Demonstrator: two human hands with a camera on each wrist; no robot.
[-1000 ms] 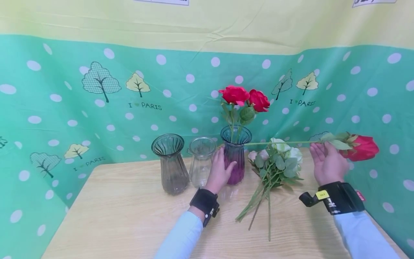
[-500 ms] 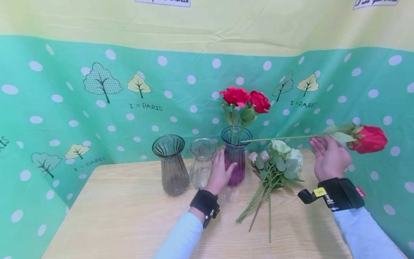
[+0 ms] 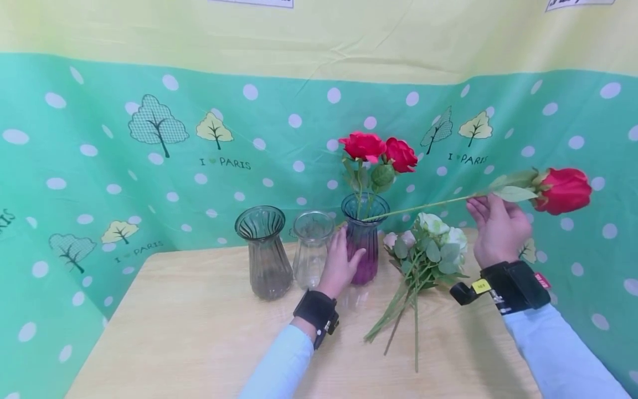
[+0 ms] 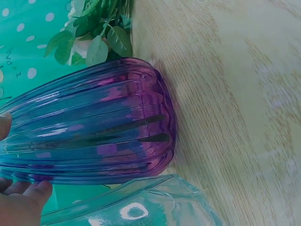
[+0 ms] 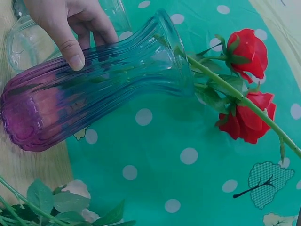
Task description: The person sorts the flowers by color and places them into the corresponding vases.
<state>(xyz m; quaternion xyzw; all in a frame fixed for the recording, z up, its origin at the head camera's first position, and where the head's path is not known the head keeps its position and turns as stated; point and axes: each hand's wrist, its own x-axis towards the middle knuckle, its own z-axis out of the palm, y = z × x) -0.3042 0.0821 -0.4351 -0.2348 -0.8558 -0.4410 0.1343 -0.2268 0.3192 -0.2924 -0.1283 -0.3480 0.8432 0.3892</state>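
My left hand [image 3: 339, 269] grips the blue-and-purple ribbed glass vase [image 3: 365, 257] around its side; the left wrist view has the thumb and fingers on opposite sides of the glass [image 4: 94, 127]. Two red roses [image 3: 363, 146] stand in this vase, their dark stem ends visible through its base. Between the fingers of my right hand [image 3: 500, 233] is the stem of another red rose [image 3: 563, 191], pinched just below its leaves. The bloom is out to the right, and the stem slants down leftward. Its cut end is at the vase's mouth [image 5: 176, 56], overlapping the rim.
A clear glass vase [image 3: 311, 252] stands close to the left of the held one, with a grey glass vase [image 3: 269, 266] beyond. Right of the held vase, white and pink flowers [image 3: 433, 244] lie on the wooden table [image 3: 199, 332]. A dotted green curtain [image 3: 279, 138] hangs behind.
The right hand has risen and lifted the rose's bloom, so the stem now tilts down toward the vase. The stem's end has moved left over the vase mouth. The left hand stays put.
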